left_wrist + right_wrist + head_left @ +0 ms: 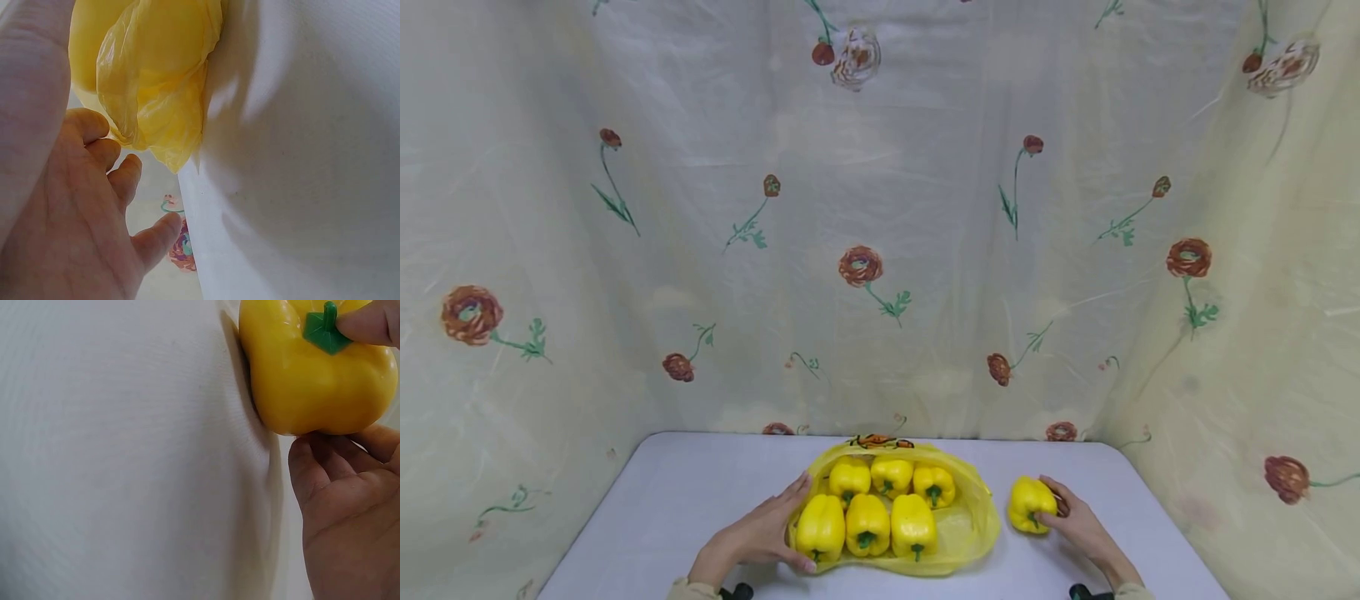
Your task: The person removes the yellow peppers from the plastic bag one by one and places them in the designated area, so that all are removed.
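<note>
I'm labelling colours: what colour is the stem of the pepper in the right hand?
The stem is green, seen best in the right wrist view.

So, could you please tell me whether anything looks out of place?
Only one pepper: it's outside the yellow bag, held in the right hand, while six others lie inside. Nothing looks spilled or damaged.

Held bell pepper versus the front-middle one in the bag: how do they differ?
The held bell pepper is outside the yellow bag; the front-middle bell pepper is inside it. The right hand grips the held bell pepper; no hand holds the front-middle bell pepper. Both are yellow and green-stemmed.
</note>
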The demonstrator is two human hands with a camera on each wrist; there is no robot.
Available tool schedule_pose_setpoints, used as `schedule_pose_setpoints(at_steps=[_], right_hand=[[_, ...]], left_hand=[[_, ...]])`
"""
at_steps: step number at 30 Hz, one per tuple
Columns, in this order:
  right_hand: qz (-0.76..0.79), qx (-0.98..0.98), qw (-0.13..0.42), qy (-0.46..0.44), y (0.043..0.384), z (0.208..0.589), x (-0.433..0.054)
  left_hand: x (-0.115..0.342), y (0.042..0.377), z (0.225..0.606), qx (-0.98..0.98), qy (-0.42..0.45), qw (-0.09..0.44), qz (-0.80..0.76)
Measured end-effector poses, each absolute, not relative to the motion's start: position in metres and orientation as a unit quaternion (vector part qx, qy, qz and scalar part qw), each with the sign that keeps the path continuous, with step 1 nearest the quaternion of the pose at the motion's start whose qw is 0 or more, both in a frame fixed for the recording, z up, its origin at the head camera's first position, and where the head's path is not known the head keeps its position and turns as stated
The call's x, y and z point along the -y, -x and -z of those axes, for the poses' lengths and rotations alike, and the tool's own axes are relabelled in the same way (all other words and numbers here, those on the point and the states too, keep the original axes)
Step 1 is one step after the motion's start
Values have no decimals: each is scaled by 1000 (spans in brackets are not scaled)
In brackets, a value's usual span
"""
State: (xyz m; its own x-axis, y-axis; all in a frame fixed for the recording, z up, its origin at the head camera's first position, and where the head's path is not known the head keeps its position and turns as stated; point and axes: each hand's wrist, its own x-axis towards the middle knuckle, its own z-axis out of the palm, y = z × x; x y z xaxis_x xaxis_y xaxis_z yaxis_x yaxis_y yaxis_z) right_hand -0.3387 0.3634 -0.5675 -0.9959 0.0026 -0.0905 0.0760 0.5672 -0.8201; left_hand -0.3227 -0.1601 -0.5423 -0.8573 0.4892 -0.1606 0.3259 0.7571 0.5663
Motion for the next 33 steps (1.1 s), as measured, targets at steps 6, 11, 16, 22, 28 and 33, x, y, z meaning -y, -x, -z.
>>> schedule_pose_setpoints(at_steps=[6,11,16,22,28,33], right_hand=[[465,-884,36,-21,338,569,-363],[463,-886,35,-27,341,570,-364],[459,-887,35,-28,340,569,-364],[447,-893,34,-24,336,566,-363],[455,-890,31,-10,333,563,-365],[473,-881,25,-1,330,561,-368]], left_hand=[[160,322,542,-923,-218,156,-277],[159,323,541,-924,-215,154,-276],[159,323,541,-924,-217,154,-276],[161,323,541,-923,-225,151,-274],[160,324,542,-923,-226,149,-273],[160,324,542,-922,-224,154,-277]])
